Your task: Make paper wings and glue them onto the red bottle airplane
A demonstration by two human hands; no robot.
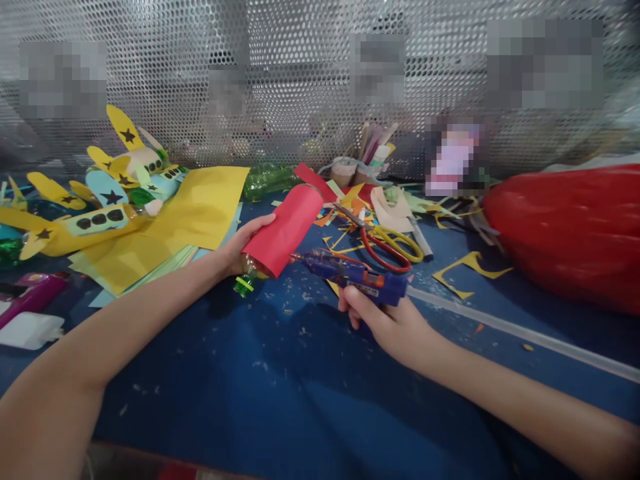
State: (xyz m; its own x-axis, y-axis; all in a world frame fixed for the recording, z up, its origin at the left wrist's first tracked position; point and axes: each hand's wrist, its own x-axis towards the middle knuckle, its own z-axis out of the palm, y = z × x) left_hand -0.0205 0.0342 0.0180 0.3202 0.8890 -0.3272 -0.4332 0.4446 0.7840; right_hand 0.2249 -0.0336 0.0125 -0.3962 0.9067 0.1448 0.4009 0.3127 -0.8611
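The left hand (241, 248) clasps the red-paper-wrapped plastic bottle (286, 228) on its side, seemingly steadying it for the blue plastic glue gun (356, 273) gripped by the right hand (387, 323) just beside the bottle.

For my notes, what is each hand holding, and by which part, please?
The left hand grips the red-wrapped bottle around its body near the green cap; right hand holds the blue glue gun by its handle.

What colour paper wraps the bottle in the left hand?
Red; the paper shows best in the head view.
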